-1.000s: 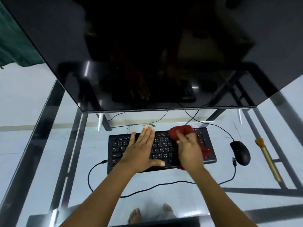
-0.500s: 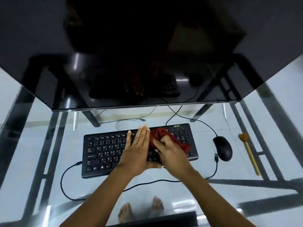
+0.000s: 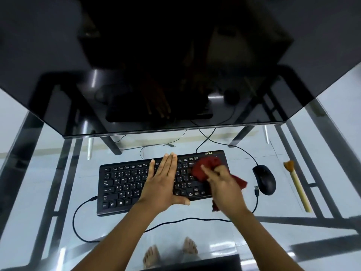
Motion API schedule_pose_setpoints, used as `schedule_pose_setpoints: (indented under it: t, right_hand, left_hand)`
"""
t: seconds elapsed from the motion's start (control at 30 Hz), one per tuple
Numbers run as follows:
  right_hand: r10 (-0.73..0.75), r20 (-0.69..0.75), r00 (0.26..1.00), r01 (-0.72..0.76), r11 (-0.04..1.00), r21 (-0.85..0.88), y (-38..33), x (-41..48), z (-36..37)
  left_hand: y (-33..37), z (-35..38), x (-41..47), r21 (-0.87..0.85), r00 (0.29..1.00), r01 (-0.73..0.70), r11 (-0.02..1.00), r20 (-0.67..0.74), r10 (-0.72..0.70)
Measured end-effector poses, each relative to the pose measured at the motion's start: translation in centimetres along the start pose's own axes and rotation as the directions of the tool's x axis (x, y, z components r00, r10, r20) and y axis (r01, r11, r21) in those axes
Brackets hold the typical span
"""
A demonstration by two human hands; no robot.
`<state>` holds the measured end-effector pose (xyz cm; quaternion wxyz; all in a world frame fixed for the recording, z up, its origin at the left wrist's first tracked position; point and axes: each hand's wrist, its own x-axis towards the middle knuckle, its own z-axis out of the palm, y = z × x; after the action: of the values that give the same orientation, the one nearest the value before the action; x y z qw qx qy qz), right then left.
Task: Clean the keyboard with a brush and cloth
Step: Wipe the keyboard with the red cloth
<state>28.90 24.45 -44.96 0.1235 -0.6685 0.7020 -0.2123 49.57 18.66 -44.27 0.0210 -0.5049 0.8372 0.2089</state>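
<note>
Wipes a black rectangular plastic keyboard (image 3: 121,184) on a clear glass bench (image 3: 58,173) with a dark metal frame, below a large glossy black monitor (image 3: 175,55). Has the keyboard lying with its long axis left to right, right end turned slightly away, logo edge toward the monitor.

Presses the left hand (image 3: 164,184) flat on the middle keys, fingers straight and close together, pointing at the monitor, thumb spread along the near edge. Grips a crumpled dark red cloth (image 3: 207,167) in the curled fingers of the right hand (image 3: 224,184) at the keyboard's far right corner, loose ends trailing off the right and near edges.

Leaves a slim brush with a pale wooden handle and orange-brown bristles (image 3: 298,186) well to the right, beyond a black oval computer mouse (image 3: 264,179), bristles pointing away, handle toward the near side.

Covers the middle and right-hand keys with hands and cloth. Crops the monitor at the top and both sides. Blurs the right hand, and the bare feet (image 3: 170,253) seen through the glass.

Against half a second earlier, carries cloth and right hand from beside the left fingers out to the corner, baring a strip of keys between the hands; holds the left hand on the same keys.
</note>
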Motion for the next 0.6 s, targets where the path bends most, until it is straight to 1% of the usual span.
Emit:
schedule_pose_setpoints:
  t: [0.03, 0.07, 0.1, 0.13, 0.2, 0.23, 0.27, 0.3, 0.33, 0.37, 0.4, 0.43, 0.47, 0.5, 0.53, 0.57, 0.6]
  right_hand:
    - [0.084, -0.055, 0.995, -0.083, 0.996, 0.026, 0.4, 0.4, -0.2]
    - [0.118, -0.066, 0.991, -0.116, 0.993, 0.032, 0.2, 0.4, 0.2]
    - [0.093, -0.05, 0.994, -0.092, 0.996, 0.011, -0.6, 0.2, 0.6]
    - [0.014, 0.006, 1.0, -0.014, 1.0, -0.011, -1.7, -0.4, 1.2]
    - [-0.186, 0.146, 0.972, 0.196, 0.979, -0.062, -2.8, -2.1, 1.8]
    - [-0.218, 0.162, 0.963, 0.232, 0.97, -0.071, -2.7, -2.2, 1.5]
    - [-0.183, 0.113, 0.977, 0.19, 0.98, -0.057, -2.2, -1.7, 1.1]
    - [-0.079, 0.042, 0.996, 0.08, 0.997, -0.024, -1.7, -1.1, 0.5]
    - [0.039, -0.024, 0.999, -0.039, 0.999, 0.009, -1.0, -0.6, 0.2]
    - [0.113, -0.051, 0.992, -0.112, 0.993, 0.025, -0.9, -0.2, 0.0]
    - [0.098, -0.043, 0.994, -0.098, 0.995, 0.01, -1.0, -0.2, 0.1]
    - [0.023, 0.004, 1.0, -0.023, 1.0, -0.019, -1.6, -0.4, 0.1]
    - [-0.055, 0.097, 0.994, 0.057, 0.998, -0.017, -2.4, -0.7, 0.1]
    - [-0.101, 0.191, 0.976, 0.102, 0.995, 0.003, -3.1, -1.1, 0.0]
    - [-0.083, 0.255, 0.963, 0.076, 0.996, 0.037, -3.5, -1.5, -0.5]
    - [-0.017, 0.248, 0.969, -0.007, 0.995, 0.095, -3.8, -1.5, -1.4]
    - [0.078, 0.192, 0.978, -0.114, 0.977, 0.181, -3.6, -0.9, -2.2]
  left_hand:
    - [0.1, 0.0, 0.0, 0.006, 1.0, 0.0, 1.0, 0.0, 0.0]
    - [0.1, 0.0, 0.0, 0.015, 1.0, 0.002, 1.0, -0.002, -0.002]
    - [0.1, 0.0, 0.0, 0.024, 1.0, 0.004, 1.0, -0.004, -0.004]
    - [0.1, 0.0, -0.1, 0.03, 1.0, 0.005, 1.0, -0.001, -0.005]
    - [0.1, -0.2, -0.1, 0.032, 1.0, 0.001, 0.999, 0.0, -0.001]
    - [0.1, -0.2, -0.1, 0.029, 1.0, -0.002, 1.0, 0.0, 0.002]
    - [0.1, -0.2, -0.1, 0.031, 1.0, -0.006, 1.0, 0.005, 0.005]
    - [0.1, -0.3, -0.1, 0.036, 1.0, -0.008, 0.999, 0.011, 0.008]
    - [0.1, -0.3, -0.2, 0.045, 1.0, -0.01, 0.999, 0.016, 0.009]
    - [0.1, -0.3, -0.2, 0.05, 1.0, -0.009, 0.999, 0.019, 0.008]
    - [0.0, -0.2, -0.3, 0.053, 1.0, -0.005, 0.999, 0.02, 0.004]
    - [0.0, -0.2, -0.3, 0.05, 1.0, -0.004, 0.999, 0.016, 0.003]
    - [0.0, -0.2, -0.3, 0.041, 1.0, -0.001, 0.999, 0.014, 0.001]
    - [-0.1, -0.1, -0.3, 0.029, 1.0, 0.009, 1.0, 0.016, -0.009]
    - [-0.1, -0.2, -0.3, 0.02, 1.0, -0.001, 1.0, 0.019, 0.001]
    - [-0.1, -0.3, -0.2, 0.016, 1.0, -0.015, 1.0, 0.024, 0.015]
    - [-0.1, -0.2, -0.1, 0.015, 0.999, -0.018, 1.0, 0.037, 0.018]
